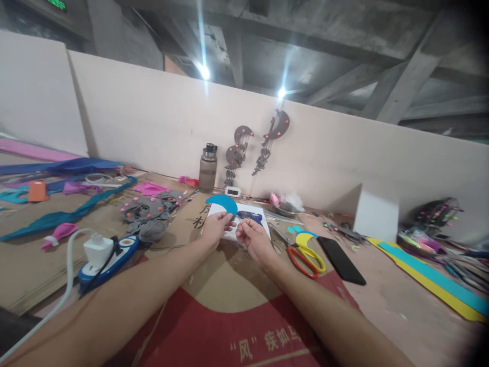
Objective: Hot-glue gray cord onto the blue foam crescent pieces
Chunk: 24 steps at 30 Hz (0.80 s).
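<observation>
My left hand (217,228) is closed, its thumb and fingertips pinched at the lower edge of a flat blue crescent (223,203). Close beside it, my right hand (253,238) is closed in a pinch; whatever lies between those fingertips is too small to make out. Under both hands is a white sheet (266,230) on brown cardboard. A dark blue tool (255,217), partly hidden, rests just beyond my right fingers. Scissors (304,258) with one red and one yellow handle lie to the right, near a yellow crescent piece (304,238).
A black phone (341,260) lies right of the scissors. Farther right are blue and yellow strips (431,278). A bottle (208,171) stands by the wall, where grey crescent hangings (280,125) hang. At left are a power strip (109,262) and grey decorated pieces (143,209).
</observation>
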Motion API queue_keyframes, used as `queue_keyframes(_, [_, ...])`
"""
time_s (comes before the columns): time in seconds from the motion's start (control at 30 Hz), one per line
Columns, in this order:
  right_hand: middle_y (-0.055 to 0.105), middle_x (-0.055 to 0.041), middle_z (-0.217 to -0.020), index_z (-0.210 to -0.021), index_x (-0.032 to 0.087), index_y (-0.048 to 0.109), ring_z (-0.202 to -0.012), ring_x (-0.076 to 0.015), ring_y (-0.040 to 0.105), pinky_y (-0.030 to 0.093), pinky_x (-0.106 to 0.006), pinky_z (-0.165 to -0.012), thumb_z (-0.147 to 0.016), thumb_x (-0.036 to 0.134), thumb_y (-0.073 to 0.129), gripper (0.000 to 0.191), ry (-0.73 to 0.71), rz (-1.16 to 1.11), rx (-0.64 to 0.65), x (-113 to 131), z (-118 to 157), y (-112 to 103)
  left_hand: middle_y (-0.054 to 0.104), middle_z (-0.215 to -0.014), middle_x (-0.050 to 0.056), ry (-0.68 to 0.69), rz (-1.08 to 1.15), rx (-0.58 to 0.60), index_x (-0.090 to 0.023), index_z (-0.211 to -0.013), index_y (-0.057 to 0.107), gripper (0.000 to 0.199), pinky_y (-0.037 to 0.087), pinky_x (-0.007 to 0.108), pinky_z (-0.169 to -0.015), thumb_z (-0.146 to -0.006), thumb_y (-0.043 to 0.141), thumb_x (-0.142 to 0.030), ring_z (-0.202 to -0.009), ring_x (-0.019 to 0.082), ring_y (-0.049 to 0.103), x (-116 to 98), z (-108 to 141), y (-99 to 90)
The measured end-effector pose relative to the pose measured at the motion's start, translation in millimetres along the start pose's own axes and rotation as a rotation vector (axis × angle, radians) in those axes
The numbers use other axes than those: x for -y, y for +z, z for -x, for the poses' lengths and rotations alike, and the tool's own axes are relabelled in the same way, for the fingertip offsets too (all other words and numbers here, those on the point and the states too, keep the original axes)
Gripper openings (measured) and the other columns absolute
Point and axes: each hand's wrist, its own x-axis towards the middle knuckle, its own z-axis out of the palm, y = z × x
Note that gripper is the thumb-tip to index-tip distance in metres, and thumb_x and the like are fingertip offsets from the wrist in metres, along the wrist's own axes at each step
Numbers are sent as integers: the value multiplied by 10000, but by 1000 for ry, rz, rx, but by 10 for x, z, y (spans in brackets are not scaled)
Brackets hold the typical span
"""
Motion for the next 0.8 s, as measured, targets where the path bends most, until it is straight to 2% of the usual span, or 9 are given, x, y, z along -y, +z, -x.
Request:
queue_keyframes(0.07, [480, 39, -609, -704, 191, 480, -538, -86, 413, 330, -228, -535, -769, 331, 571, 179, 9, 105, 22, -63, 72, 48, 643, -644, 44, -1, -5, -6, -119, -753, 604, 287, 447, 224, -526, -628, 712, -353, -589, 137, 623, 4, 1, -4])
queue_keyframes(0.13, [457, 49, -599, -721, 198, 469, -529, -89, 382, 308, -227, -521, -779, 277, 521, 111, -15, 353, 81, -97, 151, 102, 645, -625, 44, -2, -16, -12, -119, -757, 609, 287, 448, 225, -535, -632, 708, -358, -577, 134, 618, 3, 7, -8])
queue_keyframes(0.2, [440, 49, -626, -725, 198, 458, -555, -94, 374, 302, -230, -533, -758, 213, 488, 47, -99, 607, 129, -99, 218, 144, 647, -611, 44, -1, -29, -16, -118, -756, 614, 292, 443, 221, -534, -629, 711, -362, -565, 132, 615, 3, 12, -12])
queue_keyframes(0.3, [408, 47, -642, -712, 197, 429, -577, -99, 357, 284, -234, -536, -724, 151, 452, 53, -214, 824, 155, -73, 277, 166, 653, -607, 48, 0, -46, -13, -119, -762, 623, 311, 424, 212, -520, -622, 713, -383, -543, 127, 609, 22, 2, -23])
queue_keyframes(0.47, [386, 48, -621, -704, 209, 380, -565, -106, 326, 250, -242, -522, -696, 87, 421, 129, -269, 924, 243, -57, 316, 146, 668, -626, 52, -17, -65, -16, -127, -795, 628, 352, 390, 196, -487, -607, 719, -410, -513, 117, 604, 82, -55, -48])
queue_keyframes(0.6, [376, 42, -616, -687, 213, 361, -570, -116, 322, 244, -257, -541, -777, 126, 388, 128, -279, 987, 259, -55, 333, 142, 678, -646, 57, -40, -81, -18, -133, -832, 631, 397, 336, 175, -442, -609, 711, -450, -509, 116, 606, 109, -73, -67])
queue_keyframes(0.8, [421, 13, -721, -765, 212, 378, -646, -135, 358, 294, -265, -595, -862, 245, 399, 104, -286, 907, 302, -30, 323, 140, 668, -637, 51, 11, -98, 11, -123, -802, 641, 368, 426, 208, -531, -622, 705, -438, -542, 118, 608, 116, -89, -76])
